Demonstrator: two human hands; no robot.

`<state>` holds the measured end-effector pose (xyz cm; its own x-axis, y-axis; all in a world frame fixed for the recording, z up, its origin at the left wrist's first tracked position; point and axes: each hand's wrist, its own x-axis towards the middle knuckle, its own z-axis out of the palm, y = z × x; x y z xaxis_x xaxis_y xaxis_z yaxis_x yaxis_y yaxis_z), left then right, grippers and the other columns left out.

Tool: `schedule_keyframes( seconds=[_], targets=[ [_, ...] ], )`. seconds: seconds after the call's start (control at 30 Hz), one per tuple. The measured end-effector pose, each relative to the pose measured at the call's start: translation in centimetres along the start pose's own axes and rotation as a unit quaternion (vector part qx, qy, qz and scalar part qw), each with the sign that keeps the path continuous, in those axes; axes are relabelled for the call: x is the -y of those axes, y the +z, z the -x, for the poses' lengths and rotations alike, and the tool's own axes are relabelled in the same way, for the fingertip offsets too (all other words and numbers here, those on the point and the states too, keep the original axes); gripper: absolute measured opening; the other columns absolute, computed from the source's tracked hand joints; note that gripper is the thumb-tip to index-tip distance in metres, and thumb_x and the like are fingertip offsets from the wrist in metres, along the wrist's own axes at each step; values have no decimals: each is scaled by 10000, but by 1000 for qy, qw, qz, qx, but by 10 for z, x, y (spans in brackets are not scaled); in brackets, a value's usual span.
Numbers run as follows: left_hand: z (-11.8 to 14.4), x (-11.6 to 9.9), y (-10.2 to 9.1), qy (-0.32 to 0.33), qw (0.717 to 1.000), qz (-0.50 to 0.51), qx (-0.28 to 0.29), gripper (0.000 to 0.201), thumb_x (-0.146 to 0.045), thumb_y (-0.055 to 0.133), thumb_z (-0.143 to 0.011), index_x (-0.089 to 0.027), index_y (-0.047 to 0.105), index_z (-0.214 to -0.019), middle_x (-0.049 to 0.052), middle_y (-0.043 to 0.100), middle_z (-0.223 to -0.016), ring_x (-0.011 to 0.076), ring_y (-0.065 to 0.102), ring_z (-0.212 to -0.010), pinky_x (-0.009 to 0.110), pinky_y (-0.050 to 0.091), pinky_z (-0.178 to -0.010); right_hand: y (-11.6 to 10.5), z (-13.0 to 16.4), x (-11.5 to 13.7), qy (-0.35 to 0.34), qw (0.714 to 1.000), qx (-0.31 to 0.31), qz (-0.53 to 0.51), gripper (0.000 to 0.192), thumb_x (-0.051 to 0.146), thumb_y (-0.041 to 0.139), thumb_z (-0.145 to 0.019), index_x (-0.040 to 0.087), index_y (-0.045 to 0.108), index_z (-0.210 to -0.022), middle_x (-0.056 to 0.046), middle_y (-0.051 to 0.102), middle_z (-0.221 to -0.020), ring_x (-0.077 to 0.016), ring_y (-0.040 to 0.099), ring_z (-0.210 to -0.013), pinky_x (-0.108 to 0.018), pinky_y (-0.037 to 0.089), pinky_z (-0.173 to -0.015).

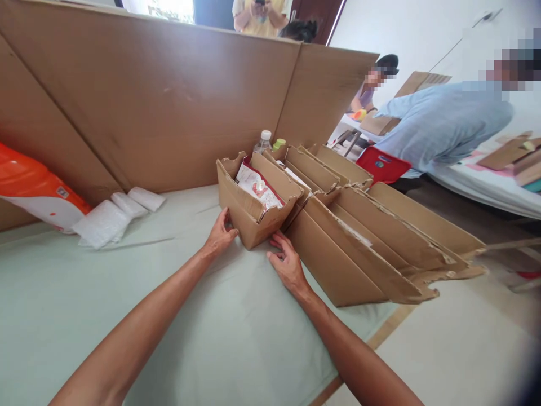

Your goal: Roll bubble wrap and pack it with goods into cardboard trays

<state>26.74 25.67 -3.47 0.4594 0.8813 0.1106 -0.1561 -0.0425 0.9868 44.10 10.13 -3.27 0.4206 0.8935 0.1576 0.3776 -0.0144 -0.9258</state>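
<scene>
A small open-topped cardboard box (pixel 239 213) sits on the cloth-covered table. Inside it lies a white and red printed packet (pixel 257 186). My left hand (pixel 220 234) is at the box's left side, its fingertips against the cardboard and the thumb near the front face. On the other side, my right hand (pixel 289 262) has its fingers beside the lower right corner, thumb and fingers apart. Neither hand is wrapped around anything. Right beside my right hand stands a longer cardboard box (pixel 333 254), part of a cluster of open boxes.
A tall cardboard panel (pixel 169 96) stands along the back. An orange and white bottle (pixel 46 186) lies at left, next to clear plastic packs (pixel 103 223). Behind the boxes are a clear bottle (pixel 264 141) and a red tray (pixel 382 163). Other people work beyond.
</scene>
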Motion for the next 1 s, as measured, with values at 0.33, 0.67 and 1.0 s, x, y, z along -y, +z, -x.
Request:
schedule_keyframes(
  seconds=[0.33, 0.67, 1.0],
  targets=[
    [-28, 12, 19, 9, 999, -5, 35, 1028, -277, 713, -659, -147, 257, -1571, 195, 298, -1642, 349, 402, -1455, 475, 425, -1149, -10, -6, -7, 22, 997, 22, -68, 700, 412, 648, -771, 160, 529, -1413, -208, 285, -1631, -329, 507, -1379, -425, 573, -955],
    [54, 12, 23, 61, 973, -217, 45, 708, -273, 685, -741, -153, 536, -1422, 184, 505, -1517, 374, 398, -1454, 576, 237, -1240, -6, 9, 4, -37, 997, 23, 63, 238, 322, 550, -860, 190, 721, -960, -119, 704, -1178, -207, 674, -983, -334, 569, -809],
    [192, -20, 23, 113, 807, -548, 188, 603, -462, 530, -958, -146, 488, -1470, 215, 389, -1603, 368, 332, -1508, 562, 208, -1251, -3, 3, -9, -153, 977, 68, 135, 234, 365, 565, -894, 206, 734, -924, -136, 734, -1123, -277, 682, -1060, -485, 536, -964]
  ],
)
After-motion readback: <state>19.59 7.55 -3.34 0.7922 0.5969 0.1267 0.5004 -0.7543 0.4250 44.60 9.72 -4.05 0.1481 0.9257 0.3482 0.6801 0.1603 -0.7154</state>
